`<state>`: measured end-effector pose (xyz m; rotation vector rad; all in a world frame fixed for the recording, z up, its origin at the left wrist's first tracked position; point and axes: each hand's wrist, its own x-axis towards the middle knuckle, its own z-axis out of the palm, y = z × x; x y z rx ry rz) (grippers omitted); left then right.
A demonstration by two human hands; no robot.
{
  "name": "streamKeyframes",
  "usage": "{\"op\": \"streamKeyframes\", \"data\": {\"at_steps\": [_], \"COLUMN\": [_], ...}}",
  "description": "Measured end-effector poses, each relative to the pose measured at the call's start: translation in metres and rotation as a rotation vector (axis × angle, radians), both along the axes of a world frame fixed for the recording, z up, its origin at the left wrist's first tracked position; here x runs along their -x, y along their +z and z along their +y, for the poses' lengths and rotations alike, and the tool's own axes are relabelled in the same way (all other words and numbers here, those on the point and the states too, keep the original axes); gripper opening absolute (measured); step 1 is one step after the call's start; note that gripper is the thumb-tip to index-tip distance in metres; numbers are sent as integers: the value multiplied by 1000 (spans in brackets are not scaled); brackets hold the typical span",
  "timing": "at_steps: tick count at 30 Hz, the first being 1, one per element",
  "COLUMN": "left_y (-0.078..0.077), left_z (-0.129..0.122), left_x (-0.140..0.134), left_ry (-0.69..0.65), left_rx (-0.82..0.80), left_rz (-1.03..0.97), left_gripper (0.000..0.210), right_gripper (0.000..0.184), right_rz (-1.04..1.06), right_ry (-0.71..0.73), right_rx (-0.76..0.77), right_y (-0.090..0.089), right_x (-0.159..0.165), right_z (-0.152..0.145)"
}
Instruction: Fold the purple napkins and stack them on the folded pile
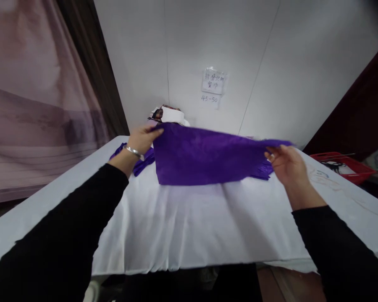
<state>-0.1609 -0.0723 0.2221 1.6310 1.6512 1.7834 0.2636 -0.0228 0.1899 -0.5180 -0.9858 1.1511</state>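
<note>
A purple cloth (201,157) is stretched sideways between the person's two hands, above a table spread with a white covering (189,235). The left hand (141,138) is clamped on its upper left corner, thumb and fingers pinched together on the fabric; a silver bracelet (134,152) circles that wrist. The right hand (288,163) is closed on the cloth near its upper right end, the fingertips gripping the edge, though that end is blurred. The cloth hangs down from this held edge, its left part fairly flat and its right part narrowing toward the right hand. More purple fabric (144,162) lies on the table beside the left wrist — bunched or folded, I cannot tell which — and another purple piece (261,172) shows partly behind the right end of the held cloth. Beyond it, against the pale wall (132,50), sit a white item (172,114) and some plaid fabric (159,113). A handwritten sign (213,82) hangs above, with a paper reading "45-50" (210,100) just below. A red basket (362,171) stands past the table's right edge.
</note>
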Motion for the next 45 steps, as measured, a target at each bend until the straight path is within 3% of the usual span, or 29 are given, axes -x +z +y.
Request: {"op": "streamKeyframes", "data": {"at_steps": [3,5,8,10,13,17,22,28,33,38,42,45], "left_y": [42,47,25,0,-37,-75,-97,-113,-125,-134,-162,-182], "left_z": [-11,-31,-65,-85,-111,-137,-166,-187,-167,-110,-55,-23], "left_x": [-2,-1,1,5,12,18,18,17,13,4,4,4], "left_ry": [-47,-58,-46,-168,-291,-334,-368,-390,-344,-279,-190,-104], "left_rx": [-98,-72,52,157,300,439,609,767,805,751,745,755], "left_rz": [-13,4,58,162,272,268,252,181,32,-148,-220,-181], "left_gripper": [24,30,30,26,22,23,25,27,32,40,49,42], "right_gripper": [17,16,11,9,10,18,25,24,22,24,23,16], "right_rz": [-9,-52,-111,-186,-404,-680,-910,-784,-542,-372,-347,-358], "right_ry": [-10,-14,-43,-68,-84,-90,-70,-24,19,76,88,81], "right_rx": [-162,-166,-49,56,202,346,407,482,567,588,603,622], "right_y": [30,26,-5,-30,-64,-96,-113,-116,-114,-115,-128,-144], "right_x": [-11,-22,-38,-48,-59,-67,-75,-80,-63,-41,-27,-17], "right_z": [-17,-37,-67,-85,-112,-140,-164,-177,-158,-105,-56,-24]}}
